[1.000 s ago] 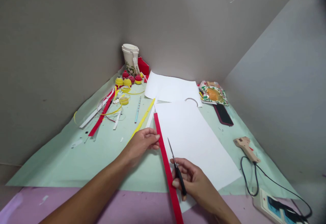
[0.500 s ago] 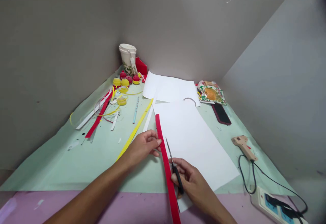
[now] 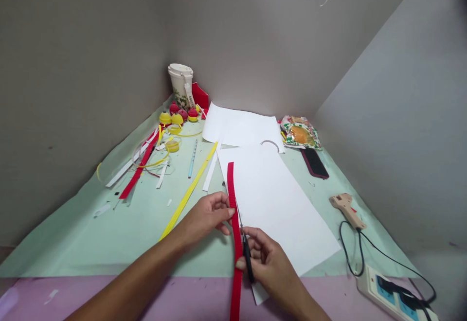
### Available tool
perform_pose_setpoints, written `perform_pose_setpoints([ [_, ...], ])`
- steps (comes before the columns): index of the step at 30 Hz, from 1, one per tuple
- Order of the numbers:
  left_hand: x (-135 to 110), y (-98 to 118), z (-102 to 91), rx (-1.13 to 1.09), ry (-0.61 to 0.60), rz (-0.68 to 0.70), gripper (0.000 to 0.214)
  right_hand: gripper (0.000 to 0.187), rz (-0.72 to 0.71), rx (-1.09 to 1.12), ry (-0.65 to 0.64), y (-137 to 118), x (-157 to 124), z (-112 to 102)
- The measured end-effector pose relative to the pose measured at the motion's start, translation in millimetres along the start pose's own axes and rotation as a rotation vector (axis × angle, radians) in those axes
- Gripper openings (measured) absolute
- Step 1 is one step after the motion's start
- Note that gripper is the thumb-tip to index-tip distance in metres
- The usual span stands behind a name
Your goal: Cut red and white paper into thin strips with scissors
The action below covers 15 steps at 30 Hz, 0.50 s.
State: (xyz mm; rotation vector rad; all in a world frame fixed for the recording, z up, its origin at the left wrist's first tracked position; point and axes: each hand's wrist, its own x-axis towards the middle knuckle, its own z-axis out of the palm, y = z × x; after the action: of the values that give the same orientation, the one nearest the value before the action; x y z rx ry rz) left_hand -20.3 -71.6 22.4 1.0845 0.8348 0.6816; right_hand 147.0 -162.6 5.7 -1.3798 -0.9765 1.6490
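A long red ribbed strip (image 3: 237,248) runs upright through the middle, its lower end passing out of view. My left hand (image 3: 211,212) pinches the strip's left edge between thumb and fingers. In my right hand (image 3: 264,253) is a pair of black-handled scissors (image 3: 247,258), the blades pointing away along the strip's right edge. The right thumb also touches the strip. Whether the blades are parted is too fine to tell. Beneath lies a large white sheet (image 3: 277,204), and a yellow strip (image 3: 188,192) rests to the left.
At right are a glue gun (image 3: 348,209), a power strip (image 3: 383,292), a phone (image 3: 314,163) and a food packet (image 3: 301,132). Further left lie loose strips (image 3: 140,165), a pencil (image 3: 193,158), red and yellow balls (image 3: 177,118) and a white cup (image 3: 181,85).
The red strip now stands straighter, its lower part swung left. The scissors have come closer against its right edge. My left hand has shifted slightly toward me along the strip.
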Motion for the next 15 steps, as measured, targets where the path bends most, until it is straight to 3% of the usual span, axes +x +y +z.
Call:
perform_pose_setpoints([
  [8,-0.5,1.3,1.6,0.029,-0.048,0.027,0.023,0.046,-0.034,-0.044,0.013,4.1,0.9,1.7],
  [15,-1.0,12.6,-11.8,0.008,0.203,0.119,0.021,0.041,-0.023,-0.183,-0.039,1.1,-1.8,1.6],
])
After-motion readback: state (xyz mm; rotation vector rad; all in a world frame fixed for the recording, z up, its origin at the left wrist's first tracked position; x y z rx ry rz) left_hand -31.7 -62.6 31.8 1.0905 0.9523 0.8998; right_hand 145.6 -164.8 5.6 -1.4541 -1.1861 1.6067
